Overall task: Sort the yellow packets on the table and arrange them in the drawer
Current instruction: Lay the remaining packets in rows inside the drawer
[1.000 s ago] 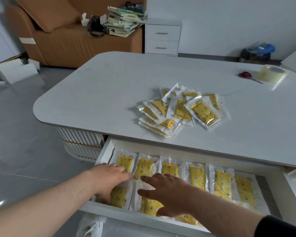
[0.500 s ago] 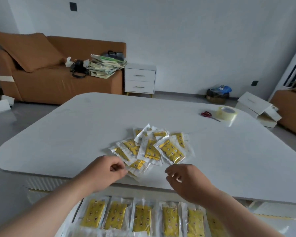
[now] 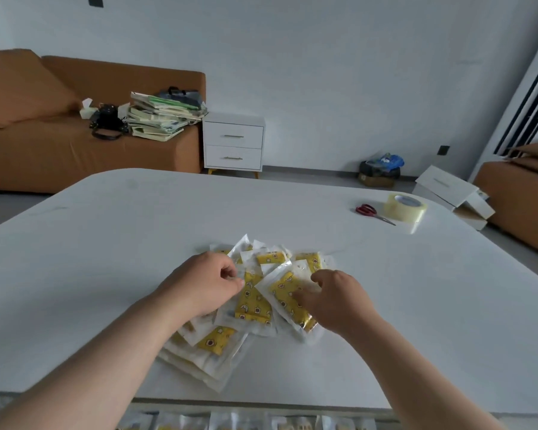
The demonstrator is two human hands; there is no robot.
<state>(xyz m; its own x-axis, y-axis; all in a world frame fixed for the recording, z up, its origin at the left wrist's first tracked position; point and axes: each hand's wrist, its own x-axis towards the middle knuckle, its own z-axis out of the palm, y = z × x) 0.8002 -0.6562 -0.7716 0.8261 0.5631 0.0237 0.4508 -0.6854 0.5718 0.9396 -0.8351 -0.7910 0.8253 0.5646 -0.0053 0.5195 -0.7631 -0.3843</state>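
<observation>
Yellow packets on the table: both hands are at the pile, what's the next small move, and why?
Probably close the right hand on the top packet it touches and lift it clear. That packet lies uppermost on the loose pile, and the drawer below the near edge already holds a row.

A brown sofa stands along the far wall with a loose cushion at its left end. On its seat lie a small white box, a black bag and a slumped stack of books. Just right of the sofa stands a white two-drawer nightstand. Red-handled scissors lie just beside a roll of clear tape at the bench's far right. White boxes sit on the floor.
</observation>
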